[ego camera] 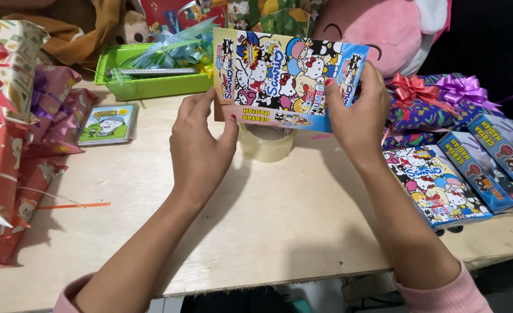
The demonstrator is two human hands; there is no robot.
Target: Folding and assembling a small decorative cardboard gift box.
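Left hand: your left hand [201, 148] is pinching the lower left corner of a flat rectangular cardboard box printed with colourful cartoon characters [288, 78], thumb in front and fingers curled behind its edge.
Right hand: your right hand [355, 113] is clamping the box's right edge, thumb on the printed face.
Box: you are holding it upright above the table, print upside down and facing you.
Below the box: a roll of clear packing tape [266, 142] is lying on the pale wooden tabletop [210, 232], just under the box's lower edge.
Right side: matching cartoon boxes [439, 185] are lying in a row, with purple wrapped gifts topped by red and purple ribbon bows [436, 95] behind them.
Far left: a green plastic tray of ribbons [152, 72] is sitting at the back, near more wrapped presents [18, 133].
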